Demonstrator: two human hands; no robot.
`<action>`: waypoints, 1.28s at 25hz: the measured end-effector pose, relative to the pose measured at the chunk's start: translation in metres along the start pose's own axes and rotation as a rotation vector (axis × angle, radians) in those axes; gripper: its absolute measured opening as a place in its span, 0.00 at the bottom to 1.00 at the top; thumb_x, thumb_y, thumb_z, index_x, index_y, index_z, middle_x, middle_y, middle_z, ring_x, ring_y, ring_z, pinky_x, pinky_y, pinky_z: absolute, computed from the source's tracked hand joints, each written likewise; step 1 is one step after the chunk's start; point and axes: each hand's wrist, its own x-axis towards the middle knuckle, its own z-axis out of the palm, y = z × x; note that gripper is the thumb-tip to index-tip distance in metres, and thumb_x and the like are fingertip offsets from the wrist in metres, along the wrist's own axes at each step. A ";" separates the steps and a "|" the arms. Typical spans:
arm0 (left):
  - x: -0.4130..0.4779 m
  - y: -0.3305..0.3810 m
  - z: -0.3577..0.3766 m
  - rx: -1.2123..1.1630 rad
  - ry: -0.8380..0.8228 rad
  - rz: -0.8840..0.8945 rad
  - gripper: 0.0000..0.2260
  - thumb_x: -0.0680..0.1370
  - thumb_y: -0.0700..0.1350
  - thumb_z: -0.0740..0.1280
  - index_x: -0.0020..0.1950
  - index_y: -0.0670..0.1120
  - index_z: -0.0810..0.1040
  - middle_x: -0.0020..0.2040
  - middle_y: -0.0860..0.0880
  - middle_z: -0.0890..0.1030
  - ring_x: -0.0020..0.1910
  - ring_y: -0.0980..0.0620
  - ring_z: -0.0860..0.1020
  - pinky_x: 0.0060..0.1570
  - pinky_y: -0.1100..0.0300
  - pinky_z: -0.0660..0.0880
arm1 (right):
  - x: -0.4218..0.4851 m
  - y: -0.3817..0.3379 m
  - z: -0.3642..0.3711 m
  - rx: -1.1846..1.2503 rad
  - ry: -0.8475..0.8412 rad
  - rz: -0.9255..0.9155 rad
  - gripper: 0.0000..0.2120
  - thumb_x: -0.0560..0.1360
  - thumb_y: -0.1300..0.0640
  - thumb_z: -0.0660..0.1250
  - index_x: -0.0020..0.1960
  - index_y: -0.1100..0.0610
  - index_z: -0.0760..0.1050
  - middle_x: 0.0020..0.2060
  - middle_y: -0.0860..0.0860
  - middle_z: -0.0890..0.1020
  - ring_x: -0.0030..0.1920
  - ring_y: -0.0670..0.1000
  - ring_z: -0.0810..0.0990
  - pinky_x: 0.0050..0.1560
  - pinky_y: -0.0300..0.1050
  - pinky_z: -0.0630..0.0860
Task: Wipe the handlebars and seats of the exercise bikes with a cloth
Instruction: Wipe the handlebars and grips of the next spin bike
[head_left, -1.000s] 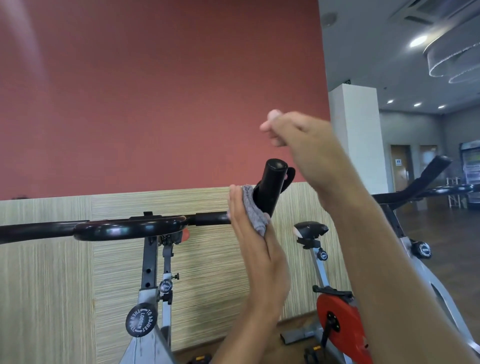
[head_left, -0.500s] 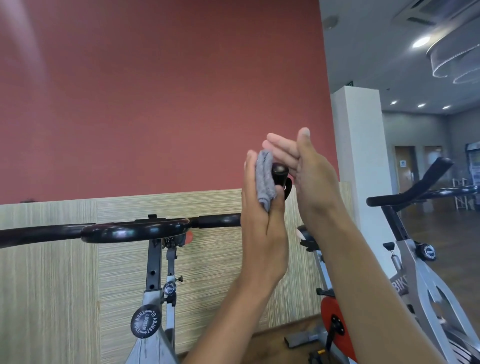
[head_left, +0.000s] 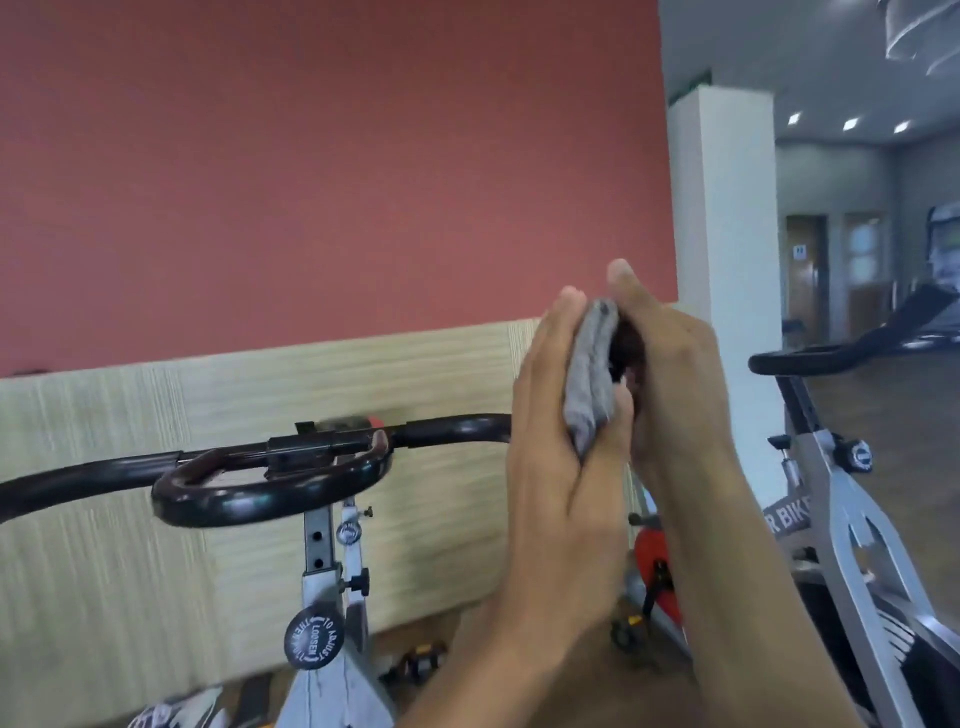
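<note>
The near exercise bike's black handlebar (head_left: 457, 428) runs across the middle, and its upturned right end (head_left: 628, 343) is sandwiched between my two hands. My left hand (head_left: 561, 457) stands upright with straight fingers and presses a folded grey cloth (head_left: 589, 384) against that end, its thumb tucked over the cloth's lower edge. My right hand (head_left: 675, 374) lies against the other side of the bar end with fingers extended upward. Most of the bar end is hidden by the hands. No seat is in view.
A second bike's handlebar (head_left: 831, 358) and grey frame (head_left: 852, 519) stand close on the right. A red flywheel (head_left: 649, 556) shows behind my arms. The adjustment knob (head_left: 310, 642) sits on the near bike's post. Red and wood-panel wall (head_left: 311, 208) lies ahead, with a white pillar (head_left: 722, 234) to its right.
My left hand slid the cloth up from the base of the bar end to its tip. My right hand came down from above and closed in against the tip's other side.
</note>
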 end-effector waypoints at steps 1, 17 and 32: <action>-0.005 0.002 0.000 -0.020 0.008 -0.047 0.25 0.82 0.40 0.60 0.79 0.47 0.61 0.78 0.53 0.65 0.77 0.54 0.62 0.76 0.52 0.61 | 0.006 -0.001 0.000 -0.045 -0.038 0.053 0.27 0.79 0.47 0.68 0.32 0.66 0.65 0.27 0.56 0.63 0.29 0.58 0.61 0.33 0.50 0.66; 0.115 0.114 -0.011 -0.149 0.821 -1.346 0.09 0.81 0.39 0.64 0.58 0.43 0.81 0.51 0.47 0.86 0.55 0.47 0.83 0.53 0.54 0.78 | 0.039 -0.085 0.016 -0.400 0.171 0.866 0.07 0.78 0.61 0.69 0.51 0.55 0.85 0.59 0.47 0.82 0.61 0.40 0.79 0.67 0.42 0.73; 0.210 0.071 0.013 -0.549 0.846 -1.639 0.10 0.78 0.34 0.66 0.59 0.37 0.76 0.50 0.38 0.82 0.49 0.42 0.81 0.53 0.45 0.78 | 0.064 -0.126 0.023 -0.033 0.379 0.950 0.38 0.66 0.27 0.69 0.65 0.54 0.77 0.59 0.49 0.84 0.63 0.47 0.81 0.64 0.44 0.75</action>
